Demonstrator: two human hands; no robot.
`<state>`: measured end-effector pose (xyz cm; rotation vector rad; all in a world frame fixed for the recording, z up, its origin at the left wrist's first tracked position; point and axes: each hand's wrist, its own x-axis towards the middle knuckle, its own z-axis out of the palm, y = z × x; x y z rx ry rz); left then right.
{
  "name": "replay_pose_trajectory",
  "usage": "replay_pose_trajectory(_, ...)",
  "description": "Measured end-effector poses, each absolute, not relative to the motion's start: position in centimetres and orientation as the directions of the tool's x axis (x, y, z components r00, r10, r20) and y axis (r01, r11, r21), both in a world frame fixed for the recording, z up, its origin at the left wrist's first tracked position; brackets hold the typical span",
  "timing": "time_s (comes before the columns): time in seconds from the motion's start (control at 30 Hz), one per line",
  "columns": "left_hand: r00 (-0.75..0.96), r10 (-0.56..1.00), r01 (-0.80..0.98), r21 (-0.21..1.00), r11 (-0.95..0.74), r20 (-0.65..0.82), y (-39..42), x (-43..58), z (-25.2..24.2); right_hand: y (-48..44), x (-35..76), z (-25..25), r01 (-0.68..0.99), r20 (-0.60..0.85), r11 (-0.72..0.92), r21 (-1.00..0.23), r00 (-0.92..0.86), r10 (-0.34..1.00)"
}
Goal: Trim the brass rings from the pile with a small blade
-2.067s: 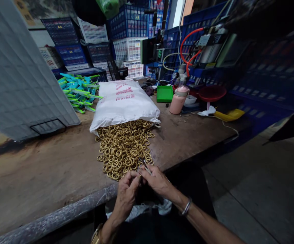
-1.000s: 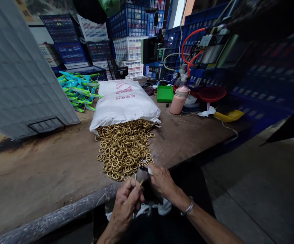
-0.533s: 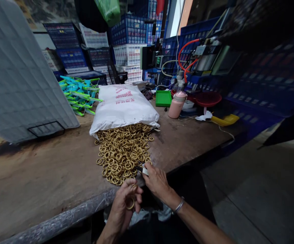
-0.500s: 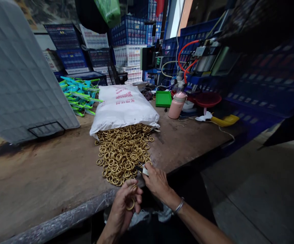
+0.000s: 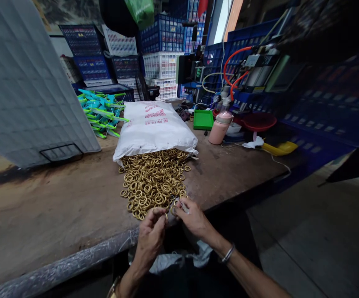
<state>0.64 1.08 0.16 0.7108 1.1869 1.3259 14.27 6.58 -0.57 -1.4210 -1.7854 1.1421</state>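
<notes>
Gold ring (image 5: 171, 210) now shows at the right hand (image 5: 194, 220), unlike earlier.

Rings (image 5: 154, 180): brass-col., metal-look, smooth w/ slight sheen. Sack (image 5: 156, 134): plastic-type, creased, semi-gloss. Table (image 5: 73, 198): wood-look top, matt, worn & stained; edge wrap (image 5: 73, 260) = wrinkled plastic film, glossy. Tray (image 5: 203, 120): plastic, smooth. Bottle (image 5: 219, 131): smooth, satin fin. Crates (image 5: 162, 65): rigid plastic, openwork sides. Panel (image 5: 36, 91): ribbed, matt. Bangle (image 5: 228, 253): silvery metal, polished. Cylinder (image 5: 256, 77): metal-look, dull shine.
</notes>
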Motion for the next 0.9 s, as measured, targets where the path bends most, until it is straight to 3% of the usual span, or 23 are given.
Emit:
replay_pose_trajectory(0.17, -0.119, 0.990, 0.031, 0.997, -0.067, 0.071, 1.3, -0.1, -0.7, 6.1, 14.1, 0.8, 0.211, -0.261, -0.193, -0.958, -0.375, 0.890)
replay_pose_trajectory(0.33, -0.073, 0.976, 0.202, 0.962, -0.185, 0.203, 1.1, -0.5, -1.1, 5.5, 13.8, 1.7, 0.166, -0.465, -0.439, -0.883, -0.445, 0.766)
replay_pose_trajectory(0.5, 0.006, 0.974, 0.241, 0.945, -0.222, 0.227, 1.1, -0.6, -0.7, 5.4, 13.5, 1.3, 0.123, -0.505, -0.516, -0.847, -0.486, 0.713)
replay_pose_trajectory(0.67, 0.010, 0.993, 0.220, 0.968, -0.119, 0.119, 0.9, -0.4, -0.1, 5.4, 13.5, 0.6, 0.181, -0.471, -0.440, -0.880, -0.459, 0.754)
replay_pose_trajectory(0.9, -0.030, 0.992, 0.225, 0.968, -0.114, 0.124, 0.7, 0.0, -0.5, 5.4, 13.9, 0.5, 0.329, -0.157, -0.001, -0.944, -0.449, 0.880)
